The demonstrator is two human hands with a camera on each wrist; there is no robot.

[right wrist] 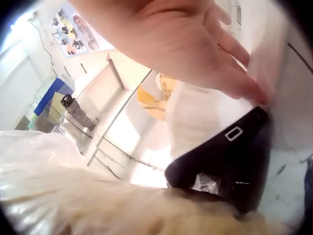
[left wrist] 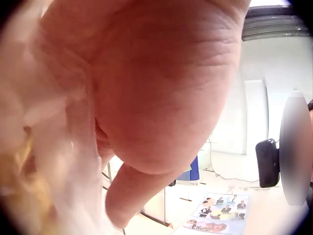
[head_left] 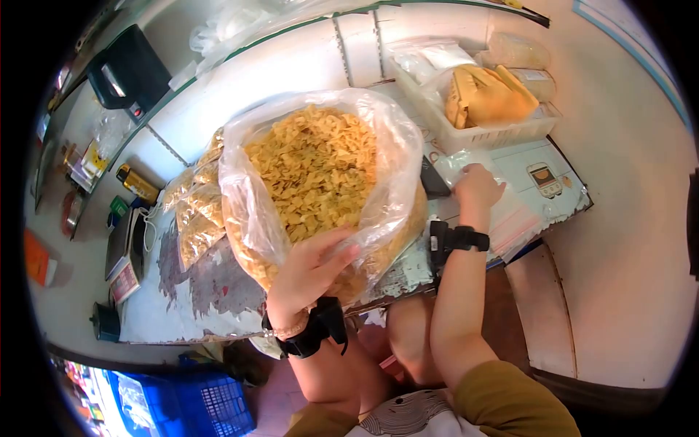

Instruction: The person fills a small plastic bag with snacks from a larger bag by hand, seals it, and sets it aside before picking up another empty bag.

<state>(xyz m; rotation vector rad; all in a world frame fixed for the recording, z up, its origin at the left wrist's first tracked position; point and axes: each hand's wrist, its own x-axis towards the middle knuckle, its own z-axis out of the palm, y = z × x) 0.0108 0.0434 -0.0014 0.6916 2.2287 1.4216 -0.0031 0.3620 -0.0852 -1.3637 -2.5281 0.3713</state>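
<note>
A large clear plastic bag stands wide open on the table, filled with thin yellow flakes. At its near rim rests my left hand, fingers stretched over the plastic and thumb apart; the left wrist view shows the palm close against the bag's film. To the right, my right hand reaches down onto thin clear plastic bags lying flat, its fingertips touching the film. Beside those fingertips is a black object with a small pale rectangle on it, partly behind the big bag.
Small filled packets lie left of the big bag. A white basket with yellow packaging stands back right. A scale-like device and a yellow can are far left. Below is a blue crate.
</note>
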